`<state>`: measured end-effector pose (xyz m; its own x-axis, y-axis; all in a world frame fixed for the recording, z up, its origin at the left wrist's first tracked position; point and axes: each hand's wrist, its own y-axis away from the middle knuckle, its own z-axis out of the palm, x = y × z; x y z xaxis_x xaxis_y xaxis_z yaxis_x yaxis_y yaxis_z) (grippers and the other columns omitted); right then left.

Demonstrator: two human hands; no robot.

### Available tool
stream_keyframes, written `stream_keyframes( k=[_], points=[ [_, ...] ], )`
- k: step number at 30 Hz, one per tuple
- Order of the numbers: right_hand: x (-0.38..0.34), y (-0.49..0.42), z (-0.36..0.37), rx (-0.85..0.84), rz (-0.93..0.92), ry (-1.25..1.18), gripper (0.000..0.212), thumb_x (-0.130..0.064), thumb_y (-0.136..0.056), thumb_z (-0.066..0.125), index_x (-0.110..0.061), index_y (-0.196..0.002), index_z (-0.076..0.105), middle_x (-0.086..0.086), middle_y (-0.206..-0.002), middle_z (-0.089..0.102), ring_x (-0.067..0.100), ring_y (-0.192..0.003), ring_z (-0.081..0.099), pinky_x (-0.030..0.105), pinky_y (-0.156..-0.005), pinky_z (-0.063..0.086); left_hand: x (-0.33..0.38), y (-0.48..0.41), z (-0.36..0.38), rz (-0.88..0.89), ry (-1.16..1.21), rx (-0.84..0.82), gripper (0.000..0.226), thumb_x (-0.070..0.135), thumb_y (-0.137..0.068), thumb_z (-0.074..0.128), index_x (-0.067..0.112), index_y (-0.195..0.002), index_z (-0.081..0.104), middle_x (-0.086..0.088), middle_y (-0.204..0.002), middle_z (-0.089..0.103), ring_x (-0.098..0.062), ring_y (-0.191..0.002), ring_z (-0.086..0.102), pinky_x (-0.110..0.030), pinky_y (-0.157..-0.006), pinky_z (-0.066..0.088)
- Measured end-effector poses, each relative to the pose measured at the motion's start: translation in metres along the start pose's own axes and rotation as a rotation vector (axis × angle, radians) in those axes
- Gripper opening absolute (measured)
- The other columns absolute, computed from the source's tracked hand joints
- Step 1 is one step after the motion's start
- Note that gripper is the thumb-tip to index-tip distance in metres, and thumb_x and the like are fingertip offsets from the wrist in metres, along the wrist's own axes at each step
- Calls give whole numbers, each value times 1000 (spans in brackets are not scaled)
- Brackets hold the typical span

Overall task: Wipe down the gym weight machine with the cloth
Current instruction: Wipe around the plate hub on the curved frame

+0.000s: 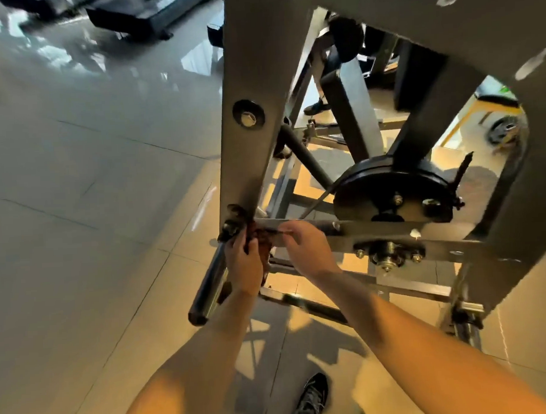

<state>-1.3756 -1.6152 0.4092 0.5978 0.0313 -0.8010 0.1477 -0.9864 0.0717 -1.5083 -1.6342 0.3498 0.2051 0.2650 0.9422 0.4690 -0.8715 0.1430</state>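
Two hands are meeting low on the weight machine [250,151], at the spot where I am seeing its grey upright joining a grey crossbar [391,228]. Left hand [243,266] is gripping the cloth [263,240], fingers curled round a dark reddish-brown bunch and pressing it against the joint at the foot of the upright. Right hand [308,247] is sitting just beside it on the crossbar. Its fingers are bending over the top edge and pinching what is looking like a thin stretched strip of the same cloth, though blur is hiding the fingertips from me. Both forearms are reaching in from the bottom of the view.

Black cylindrical peg [206,286] is sticking out toward me just left of the left hand, slanting down toward the floor. Black weight plate [393,190] is sitting behind the crossbar, right of the hands and apart from them. Large hex bolt [248,117] is showing on the upright, well above the cloth. Cluster of nuts [389,255] is showing under the crossbar, right of the right hand.

Glossy pale floor tiles [77,190] are spreading out to the left. Dark laced shoe [313,396] is standing on them at the bottom edge. Dark equipment base [150,15] is sitting at the top left, well apart.
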Motion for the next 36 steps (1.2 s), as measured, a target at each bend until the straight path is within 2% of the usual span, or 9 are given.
stream_keyframes(
  k=[4,9,11,15,20,22,25,32,36],
  points=[
    [17,-22,-20,-8,-131,220,23,-18,-102,54,-26,-117,69,-10,-112,65,4,-107,54,24,-96,47,-17,-1,37,-44,-23,89,40,29,-107,47,24,-146,51,-5,-148,48,-23,-140,43,-30,-112,28],
    [30,-16,-45,-70,-158,399,34,-12,-99,59,-21,-131,64,-2,-123,66,15,-115,59,23,-97,43,6,12,61,-110,42,104,41,19,-106,49,26,-146,53,-7,-161,23,-23,-146,33,-19,-106,29],
    [32,-14,-48,-64,-163,407,35,-10,-98,59,-17,-132,63,1,-126,65,18,-118,58,23,-99,42,8,19,65,-51,20,73,39,20,-106,49,30,-143,54,-7,-160,23,-24,-145,34,-16,-106,28],
    [31,-15,-48,-11,-114,365,29,-13,-101,57,-16,-129,64,2,-124,65,15,-116,57,7,-92,33,12,40,81,87,10,-59,35,27,-105,49,30,-140,54,-2,-151,29,-22,-134,47,-43,-109,49],
    [32,-10,-44,-28,-168,432,24,-16,-102,55,-16,-122,68,1,-120,66,16,-110,61,-2,-80,30,8,21,59,269,-229,-145,36,36,-107,44,27,-140,52,-1,-148,36,-22,-132,49,-34,-112,43],
    [32,-10,-41,-27,-164,464,25,-13,-101,56,-14,-123,69,1,-122,65,17,-111,60,4,-87,30,6,3,48,222,-300,-129,38,34,-108,42,25,-143,52,-6,-150,37,-24,-135,46,-29,-112,38],
    [32,-16,-42,-21,-130,481,30,-10,-101,55,-16,-128,67,3,-125,65,19,-113,60,17,-91,37,13,-13,45,164,-302,-114,39,37,-107,43,26,-144,52,-6,-146,42,-27,-133,49,-38,-110,46],
    [31,-24,-50,26,-77,390,26,-19,-103,55,-20,-126,66,1,-121,66,17,-113,61,22,-96,44,27,19,66,326,-369,-255,35,34,-107,44,25,-139,55,-2,-141,45,-17,-125,52,-26,-105,41],
    [34,-23,-50,-44,-101,430,36,-13,-100,60,-19,-135,62,3,-128,63,20,-117,60,27,-101,46,16,-15,44,224,-452,-233,39,35,-107,40,28,-145,49,-6,-146,42,-24,-131,48,-29,-104,42]
  ],
)
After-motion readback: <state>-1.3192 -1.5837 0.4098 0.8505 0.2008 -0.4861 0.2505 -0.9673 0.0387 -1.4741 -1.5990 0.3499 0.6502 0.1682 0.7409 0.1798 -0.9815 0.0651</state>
